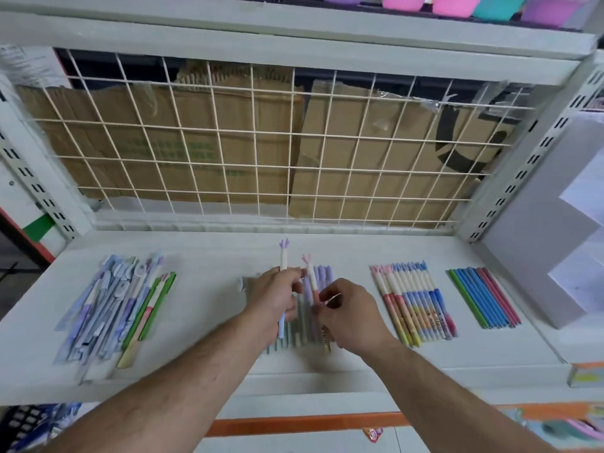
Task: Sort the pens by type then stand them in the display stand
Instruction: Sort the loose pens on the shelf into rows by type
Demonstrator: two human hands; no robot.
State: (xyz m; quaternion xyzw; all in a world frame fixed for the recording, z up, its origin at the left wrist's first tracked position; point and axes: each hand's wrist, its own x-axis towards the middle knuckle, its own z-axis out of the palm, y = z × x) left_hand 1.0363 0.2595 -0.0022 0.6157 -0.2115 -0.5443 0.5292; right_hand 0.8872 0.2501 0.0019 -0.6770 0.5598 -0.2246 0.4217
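Observation:
Four groups of pens lie on the pale shelf (209, 246). A loose heap of bluish and purple pens (108, 305) is at the left. A row of purple pens (318, 279) lies in the middle under my hands. Farther right are pink and blue capped pens (415, 299) and a row of thin green, blue and red pens (483, 295). My left hand (274, 299) grips a white pen with a purple top (283, 256), held upright. My right hand (346, 308) pinches a white and orange pen with a pink top (310, 276).
A white wire grid (261, 142) with cardboard behind it closes the shelf's back. A grey stepped stand (536, 256) stands at the right end. Slotted shelf uprights flank both sides. Coloured bowls sit on the shelf above.

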